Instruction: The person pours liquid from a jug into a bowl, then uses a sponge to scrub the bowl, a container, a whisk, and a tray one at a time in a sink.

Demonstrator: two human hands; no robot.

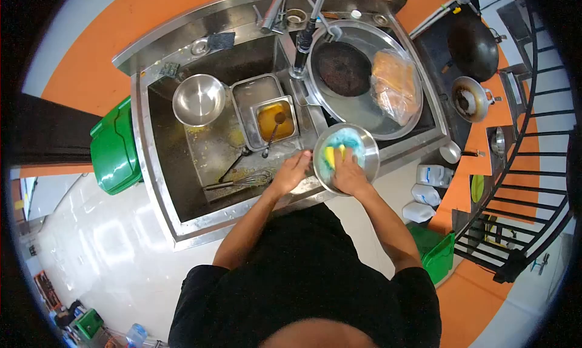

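A round metal bowl (370,164) with blue-green suds inside is tilted over the front edge of the sink. Inside it, my right hand (350,175) presses a yellow sponge (330,156), fingers closed on it. My left hand (293,173) is at the bowl's left rim with fingers curled against it; the fingertips are partly hidden. In the left basin are a second metal bowl (199,99), a rectangular metal pan (251,89) and a smaller pan of yellow-brown liquid (267,119) with a ladle (279,117) in it. A whisk (254,178) lies close to my left hand.
A large round pan (342,115) over the right basin bears a dark disc (341,69) and a plastic-wrapped package (394,84). The faucet (303,42) rises behind. Woks (474,49) stand right; a green bin (115,148) stands left. Black railing (526,190) borders the right.
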